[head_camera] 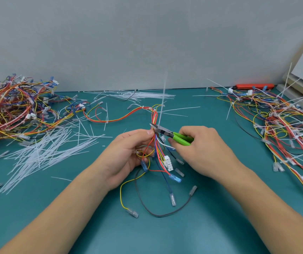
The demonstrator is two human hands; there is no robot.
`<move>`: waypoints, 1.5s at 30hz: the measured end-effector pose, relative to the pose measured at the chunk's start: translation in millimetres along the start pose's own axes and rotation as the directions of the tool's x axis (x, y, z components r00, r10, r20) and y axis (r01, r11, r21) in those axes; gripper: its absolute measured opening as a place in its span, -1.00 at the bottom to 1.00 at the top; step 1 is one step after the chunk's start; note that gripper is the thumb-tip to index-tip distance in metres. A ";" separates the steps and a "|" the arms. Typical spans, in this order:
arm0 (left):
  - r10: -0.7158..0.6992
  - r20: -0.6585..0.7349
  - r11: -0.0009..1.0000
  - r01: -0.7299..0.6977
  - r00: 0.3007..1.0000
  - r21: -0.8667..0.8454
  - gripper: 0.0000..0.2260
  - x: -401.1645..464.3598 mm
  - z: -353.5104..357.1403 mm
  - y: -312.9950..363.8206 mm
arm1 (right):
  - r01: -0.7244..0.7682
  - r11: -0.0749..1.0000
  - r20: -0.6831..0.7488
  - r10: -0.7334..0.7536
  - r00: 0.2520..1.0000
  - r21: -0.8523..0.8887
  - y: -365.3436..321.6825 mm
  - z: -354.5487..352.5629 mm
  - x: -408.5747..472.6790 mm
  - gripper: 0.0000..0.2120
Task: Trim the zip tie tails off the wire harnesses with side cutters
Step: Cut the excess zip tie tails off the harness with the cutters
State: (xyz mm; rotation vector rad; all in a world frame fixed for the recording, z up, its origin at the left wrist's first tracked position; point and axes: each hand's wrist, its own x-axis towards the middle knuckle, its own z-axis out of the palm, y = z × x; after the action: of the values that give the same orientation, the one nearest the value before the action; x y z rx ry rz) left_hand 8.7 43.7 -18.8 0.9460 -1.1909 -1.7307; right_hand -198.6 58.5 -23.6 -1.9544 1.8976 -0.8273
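While the left hand (128, 153) pinches a wire harness (156, 143) between thumb and curled fingers, holding the bundle upright over the teal bench (211, 226), the right hand (200, 149) has its grip wrapped round the green handles of the side cutters (172, 135). The cutter's jaws stand slightly apart at the bundle just above the left thumb, right by the base of a white zip tie tail (162, 105) that sticks straight up from the harness. Below the hands, the harness's loose wires fan down to the bench, ending in a white connector (168, 163) and clear-sleeved terminals. To the left lies a pile of harnesses (15, 109), with a heap of cut tails (42, 153) in front of it. Another pile of harnesses (284, 125), ties sticking out of it, spreads along the right side. More loose white ties (137, 95) lie near the back wall.
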 end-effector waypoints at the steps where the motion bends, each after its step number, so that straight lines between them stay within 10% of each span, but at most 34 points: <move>1: 0.001 0.000 1.000 -0.001 1.000 -0.002 -0.86 -0.2 0.2 0.2 | 0.002 1.000 -0.015 -0.002 1.000 -0.003 -0.3 0.5 -0.2 -0.72; 45: 0.010 -0.016 0.999 -0.009 1.000 0.050 -0.85 -2.5 3.7 1.0 | 0.086 0.996 0.007 -0.086 0.996 0.028 5.6 11.3 2.2 -0.89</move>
State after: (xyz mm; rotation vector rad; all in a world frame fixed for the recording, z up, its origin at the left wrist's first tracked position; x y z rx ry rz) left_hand 6.5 47.0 -16.4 0.9804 -1.2313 -1.6898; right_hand -196.6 53.9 -35.3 -2.0318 1.7985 -0.8629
